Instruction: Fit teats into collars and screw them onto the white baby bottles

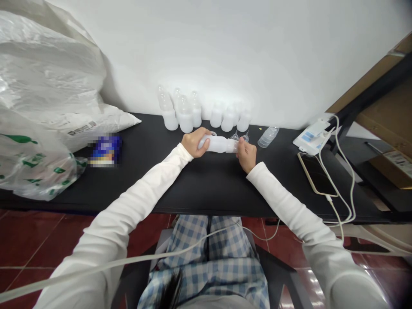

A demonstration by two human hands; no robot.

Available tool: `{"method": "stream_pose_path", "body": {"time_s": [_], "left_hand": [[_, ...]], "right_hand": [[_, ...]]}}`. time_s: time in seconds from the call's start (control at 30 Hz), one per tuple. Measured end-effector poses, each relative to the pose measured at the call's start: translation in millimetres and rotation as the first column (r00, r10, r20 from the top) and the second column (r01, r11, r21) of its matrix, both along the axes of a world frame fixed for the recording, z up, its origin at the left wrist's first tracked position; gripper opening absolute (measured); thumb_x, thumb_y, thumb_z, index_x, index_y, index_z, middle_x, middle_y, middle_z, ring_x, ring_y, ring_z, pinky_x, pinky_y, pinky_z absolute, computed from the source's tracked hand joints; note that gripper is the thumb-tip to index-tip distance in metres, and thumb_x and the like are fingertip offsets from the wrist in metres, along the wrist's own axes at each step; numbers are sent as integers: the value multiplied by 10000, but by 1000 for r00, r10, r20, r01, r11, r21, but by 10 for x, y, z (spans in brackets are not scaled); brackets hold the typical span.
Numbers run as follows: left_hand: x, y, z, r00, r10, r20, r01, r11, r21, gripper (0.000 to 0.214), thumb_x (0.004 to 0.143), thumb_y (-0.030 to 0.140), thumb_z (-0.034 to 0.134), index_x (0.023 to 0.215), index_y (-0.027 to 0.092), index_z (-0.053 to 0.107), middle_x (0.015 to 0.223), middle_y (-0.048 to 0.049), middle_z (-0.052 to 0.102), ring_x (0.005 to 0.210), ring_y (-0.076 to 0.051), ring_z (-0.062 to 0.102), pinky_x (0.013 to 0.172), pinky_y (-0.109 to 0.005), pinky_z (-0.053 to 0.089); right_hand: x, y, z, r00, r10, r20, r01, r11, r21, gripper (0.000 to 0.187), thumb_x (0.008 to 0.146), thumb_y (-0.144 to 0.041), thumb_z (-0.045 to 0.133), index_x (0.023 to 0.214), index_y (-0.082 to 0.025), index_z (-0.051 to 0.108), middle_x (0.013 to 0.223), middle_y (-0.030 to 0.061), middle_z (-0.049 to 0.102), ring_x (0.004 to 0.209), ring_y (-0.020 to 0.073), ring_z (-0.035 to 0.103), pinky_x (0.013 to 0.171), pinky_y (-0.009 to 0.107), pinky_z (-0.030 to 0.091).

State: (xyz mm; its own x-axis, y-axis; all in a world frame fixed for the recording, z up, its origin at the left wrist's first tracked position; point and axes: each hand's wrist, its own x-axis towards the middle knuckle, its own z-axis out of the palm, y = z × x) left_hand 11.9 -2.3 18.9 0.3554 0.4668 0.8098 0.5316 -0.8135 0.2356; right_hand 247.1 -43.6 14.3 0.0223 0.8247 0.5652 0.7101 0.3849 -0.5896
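Note:
A white baby bottle [217, 144] lies sideways between my hands, above the black table. My left hand [195, 142] wraps round its base end. At the other end, my right hand [246, 154] has its fingers closed on the clear top; they cover part of it. Just behind my right hand, two small clear teats [244, 136] sit on the table, partly hidden. A clear cap [268, 137] lies on its side to the right. Behind my left hand stand several capped bottles [186, 116], and right of them several white bottles [227, 118] without clear caps.
Large plastic bags [48, 81] and a blurred blue packet [105, 150] occupy the left. At the right are a phone [317, 174] on a cable, a white power strip [313, 135] and cardboard boxes [380, 103]. A white cable [154, 256] crosses in front of my lap.

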Motion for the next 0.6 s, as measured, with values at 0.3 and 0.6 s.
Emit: {"method": "stream_pose_path", "body": {"time_s": [0.3,0.6], "left_hand": [[-37,102,-46,944,40,328,62,953,-296,578,1000,608,262,823,205,637,812,-59,712,786,-194,680,739,-333,526],[-94,101,-80,953,73,293,13,960,-280,582,992,617,269,865,205,661,843,-61,730,787,-195,685,745,-326,517]], "right_hand": [[181,177,10,879,253,405,-357,911,206,215,998,-391,488,1150,-283,594,1192,96,646,1091,230,615,929,427,517],[160,108,78,860,202,468,-292,948,126,597,909,-572,586,1360,-194,484,1341,174,586,1251,329,529,1027,520,402]]}}
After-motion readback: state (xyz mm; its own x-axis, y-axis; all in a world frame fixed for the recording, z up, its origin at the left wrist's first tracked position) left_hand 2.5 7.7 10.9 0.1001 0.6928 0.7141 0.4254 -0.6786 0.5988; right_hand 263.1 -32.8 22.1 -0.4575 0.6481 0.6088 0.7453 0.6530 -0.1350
